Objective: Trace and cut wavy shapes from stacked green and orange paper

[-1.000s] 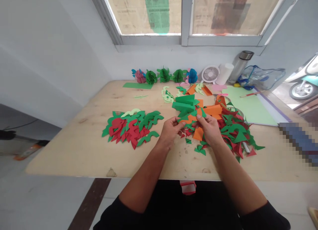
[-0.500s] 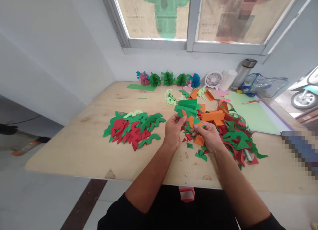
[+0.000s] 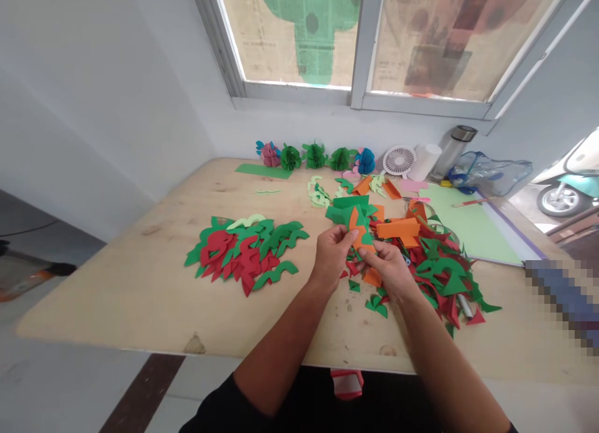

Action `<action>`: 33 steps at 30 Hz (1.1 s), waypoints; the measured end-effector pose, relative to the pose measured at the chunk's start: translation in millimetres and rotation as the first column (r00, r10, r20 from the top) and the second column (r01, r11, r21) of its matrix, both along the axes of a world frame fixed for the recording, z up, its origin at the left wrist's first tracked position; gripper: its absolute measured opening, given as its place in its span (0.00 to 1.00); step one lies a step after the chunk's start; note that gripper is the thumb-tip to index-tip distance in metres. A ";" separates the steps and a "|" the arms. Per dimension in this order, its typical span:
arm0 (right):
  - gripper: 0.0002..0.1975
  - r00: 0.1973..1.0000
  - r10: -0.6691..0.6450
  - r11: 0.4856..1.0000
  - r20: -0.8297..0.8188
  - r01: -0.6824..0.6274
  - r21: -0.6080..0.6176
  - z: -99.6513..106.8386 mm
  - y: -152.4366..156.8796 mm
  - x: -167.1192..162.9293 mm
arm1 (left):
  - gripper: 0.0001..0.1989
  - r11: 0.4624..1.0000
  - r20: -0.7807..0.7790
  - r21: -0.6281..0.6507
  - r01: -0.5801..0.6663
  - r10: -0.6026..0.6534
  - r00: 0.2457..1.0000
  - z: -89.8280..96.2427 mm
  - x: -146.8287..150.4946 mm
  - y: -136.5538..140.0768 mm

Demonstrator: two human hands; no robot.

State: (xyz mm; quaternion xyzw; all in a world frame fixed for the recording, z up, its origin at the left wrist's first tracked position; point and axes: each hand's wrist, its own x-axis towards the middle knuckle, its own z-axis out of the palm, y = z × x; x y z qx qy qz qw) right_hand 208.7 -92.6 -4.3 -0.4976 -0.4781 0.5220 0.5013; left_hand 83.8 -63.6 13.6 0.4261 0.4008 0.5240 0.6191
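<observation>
Between my hands is an orange paper cutout (image 3: 357, 224) with a wavy edge, held above the table. My left hand (image 3: 334, 252) pinches its left side between thumb and fingers. On the lower right, my right hand (image 3: 389, 264) is closed on the same cutout, thumb on top. Folded green paper (image 3: 349, 207) lies just behind it. To the right spreads a heap of green and red paper scraps (image 3: 444, 267), with a folded orange paper strip (image 3: 397, 228) on its near-left side. Left of my hands is a pile of wavy red and green cutouts (image 3: 243, 249).
Honeycomb paper figures (image 3: 315, 155) stand along the wall. A small white fan (image 3: 399, 161), a white roll (image 3: 427, 161), a bottle (image 3: 453, 151) and a clear bag (image 3: 491, 173) are at the back right. Light green sheets (image 3: 472, 221) lie near the right edge of the wooden table (image 3: 140, 277).
The orange cutout has turned more upright in my hands, and both hands have shifted slightly. The whole view has tilted up a little.
</observation>
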 end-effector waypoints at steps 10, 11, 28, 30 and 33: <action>0.18 0.935 -0.286 0.950 0.208 0.248 0.191 -3.3 1.8 4.8 | 0.12 0.996 -0.086 0.061 0.057 -0.052 0.995 6.6 -12.7 0.6; 0.17 0.931 -0.282 0.950 0.231 0.237 0.203 -3.1 1.3 4.7 | 0.12 0.996 -0.093 0.064 0.065 -0.059 0.994 7.1 -12.9 0.6; 0.19 0.952 -0.307 0.952 -0.018 0.307 0.005 3.5 1.5 0.6 | 0.09 0.982 -0.209 -0.004 0.187 -0.184 0.960 6.7 -19.0 0.5; 0.19 0.953 -0.300 0.954 -0.052 0.299 -0.012 2.6 1.6 0.6 | 0.09 0.984 -0.199 -0.014 0.180 -0.179 0.963 8.4 -19.8 -0.1; 0.19 0.957 -0.282 0.959 -0.075 0.281 -0.023 1.9 1.6 1.0 | 0.10 0.984 -0.190 -0.022 0.178 -0.179 0.965 7.7 -20.9 0.1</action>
